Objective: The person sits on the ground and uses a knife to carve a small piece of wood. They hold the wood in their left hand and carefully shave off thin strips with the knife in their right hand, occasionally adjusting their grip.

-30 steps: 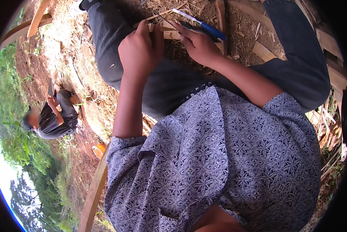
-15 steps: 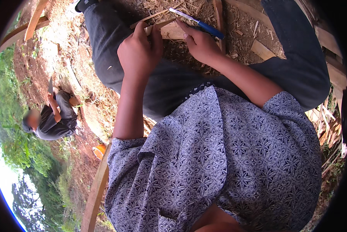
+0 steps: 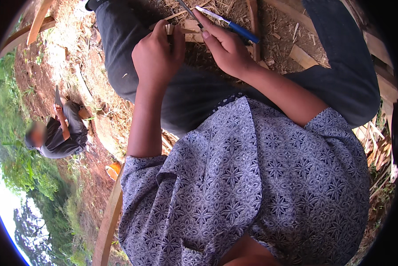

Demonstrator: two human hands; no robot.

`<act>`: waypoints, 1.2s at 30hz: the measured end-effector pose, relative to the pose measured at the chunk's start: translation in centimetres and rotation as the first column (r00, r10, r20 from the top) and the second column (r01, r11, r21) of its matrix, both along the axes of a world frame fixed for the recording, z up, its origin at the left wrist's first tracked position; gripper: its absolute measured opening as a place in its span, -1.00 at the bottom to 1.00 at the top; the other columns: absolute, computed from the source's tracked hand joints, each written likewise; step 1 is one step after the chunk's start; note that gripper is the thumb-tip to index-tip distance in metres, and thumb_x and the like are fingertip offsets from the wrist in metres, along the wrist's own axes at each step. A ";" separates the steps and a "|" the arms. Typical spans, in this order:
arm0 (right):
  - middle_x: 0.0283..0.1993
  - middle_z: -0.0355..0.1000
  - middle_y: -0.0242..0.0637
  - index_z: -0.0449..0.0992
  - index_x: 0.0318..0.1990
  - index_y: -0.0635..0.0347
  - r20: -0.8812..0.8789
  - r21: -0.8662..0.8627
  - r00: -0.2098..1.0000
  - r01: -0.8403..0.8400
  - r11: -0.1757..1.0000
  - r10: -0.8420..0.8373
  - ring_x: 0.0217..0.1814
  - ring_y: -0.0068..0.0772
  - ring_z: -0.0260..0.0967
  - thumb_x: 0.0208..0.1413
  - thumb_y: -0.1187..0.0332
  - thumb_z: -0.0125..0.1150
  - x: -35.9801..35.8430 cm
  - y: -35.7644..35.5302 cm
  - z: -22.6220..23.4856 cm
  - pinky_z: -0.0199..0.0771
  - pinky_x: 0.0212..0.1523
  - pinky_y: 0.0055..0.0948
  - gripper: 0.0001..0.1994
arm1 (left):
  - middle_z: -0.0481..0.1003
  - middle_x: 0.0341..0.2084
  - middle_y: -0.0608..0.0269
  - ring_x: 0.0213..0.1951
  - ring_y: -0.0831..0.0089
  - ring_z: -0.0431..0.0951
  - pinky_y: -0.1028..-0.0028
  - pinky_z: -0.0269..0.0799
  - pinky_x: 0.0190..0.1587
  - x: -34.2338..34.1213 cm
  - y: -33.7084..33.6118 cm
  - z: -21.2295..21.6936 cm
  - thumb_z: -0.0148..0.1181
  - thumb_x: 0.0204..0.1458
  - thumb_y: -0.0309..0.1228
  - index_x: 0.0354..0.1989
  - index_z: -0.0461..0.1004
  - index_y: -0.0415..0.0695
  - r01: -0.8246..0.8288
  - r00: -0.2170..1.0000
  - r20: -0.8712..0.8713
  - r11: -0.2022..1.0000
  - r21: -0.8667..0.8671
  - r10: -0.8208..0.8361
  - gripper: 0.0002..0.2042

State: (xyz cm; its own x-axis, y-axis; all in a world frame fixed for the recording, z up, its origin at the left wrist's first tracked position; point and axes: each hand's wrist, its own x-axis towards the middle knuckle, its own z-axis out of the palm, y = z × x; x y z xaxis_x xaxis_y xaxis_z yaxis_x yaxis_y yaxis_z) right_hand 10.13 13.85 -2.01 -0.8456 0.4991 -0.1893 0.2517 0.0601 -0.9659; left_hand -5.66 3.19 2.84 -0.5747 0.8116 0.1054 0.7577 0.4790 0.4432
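My left hand (image 3: 157,55) is closed on a small piece of pale wood (image 3: 169,29), whose end shows between thumb and forefinger. Across from it, my right hand (image 3: 229,49) grips a thin dark metal blade (image 3: 190,12) that points up and leftward; the grip end is hidden in the fingers. Just beyond the right hand lies a slim tool with a blue handle (image 3: 244,32) and a bright metal blade, perhaps a chisel. A pale wooden block (image 3: 192,37) sits between and behind my hands.
Wood shavings cover the ground (image 3: 281,26) between my legs. A short wood offcut (image 3: 302,56) lies to the right, near my knee. Long beams (image 3: 108,221) stand at the left. Farther left, another person (image 3: 61,133) sits holding a saw, near an orange object (image 3: 113,170).
The thin dark blade in my right hand has swung into view, tilted upward. Both hands have shifted slightly, and less of the wood piece shows at the left hand. The blue-handled tool has barely moved.
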 end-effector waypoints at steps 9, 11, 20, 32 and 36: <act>-0.47 0.43 -0.12 0.05 0.58 -0.49 0.422 0.217 0.877 -0.342 0.914 0.228 -0.51 -0.22 0.42 0.49 0.25 -0.08 2.4 0.1 -6.3 0.47 -0.43 -0.25 -0.42 | 0.51 -0.71 0.06 -0.61 -0.01 0.58 0.14 0.44 -0.57 0.9 0.1 0.0 0.26 0.18 -0.27 -0.44 0.46 -0.11 -0.006 1.000 -0.005 0.999 0.035 0.006 -0.77; -0.47 0.42 -0.29 0.06 0.58 -0.48 0.390 -0.409 0.889 -0.065 0.910 0.239 -0.48 -0.38 0.41 0.49 0.22 -0.09 2.0 0.3 -5.3 0.48 -0.42 -0.28 -0.43 | 0.50 -0.71 0.05 -0.61 -0.02 0.58 0.14 0.44 -0.57 0.8 -0.1 0.0 0.26 0.19 -0.27 -0.45 0.45 -0.11 -0.020 1.000 0.009 0.999 0.041 0.019 -0.77; -0.33 0.53 -0.02 0.12 0.57 -0.32 -0.108 0.236 0.993 -0.025 0.971 0.052 -0.31 -0.02 0.54 0.45 0.31 -0.03 0.0 -0.2 0.5 0.54 -0.18 -0.17 -0.42 | 0.51 -0.68 0.03 -0.60 -0.02 0.58 0.15 0.44 -0.56 0.3 -1.5 -0.3 0.26 0.20 -0.28 -0.41 0.47 -0.13 -0.019 0.998 0.061 1.000 0.021 0.018 -0.78; -0.48 0.42 -0.33 0.10 0.56 -0.50 0.427 -0.660 0.860 0.085 0.746 0.280 -0.47 -0.58 0.35 0.49 0.18 -0.05 1.2 1.8 -3.4 0.47 -0.38 -0.41 -0.45 | 0.55 -0.61 -0.02 -0.50 -0.08 0.62 0.15 0.47 -0.47 0.2 -1.8 -0.1 0.22 0.27 -0.29 -0.32 0.52 -0.18 -0.051 0.994 0.090 0.997 -0.060 0.056 -0.79; -0.46 0.37 -0.45 0.12 0.58 -0.35 0.131 0.072 0.991 -0.048 0.996 0.038 -0.44 -0.54 0.33 0.50 0.27 -0.02 0.0 1.0 -1.9 0.41 -0.31 -0.47 -0.44 | 0.54 -0.62 0.00 -0.52 -0.08 0.60 0.15 0.45 -0.48 0.4 -2.0 0.2 0.23 0.27 -0.29 -0.35 0.50 -0.17 -0.048 0.994 0.101 0.999 -0.011 0.048 -0.78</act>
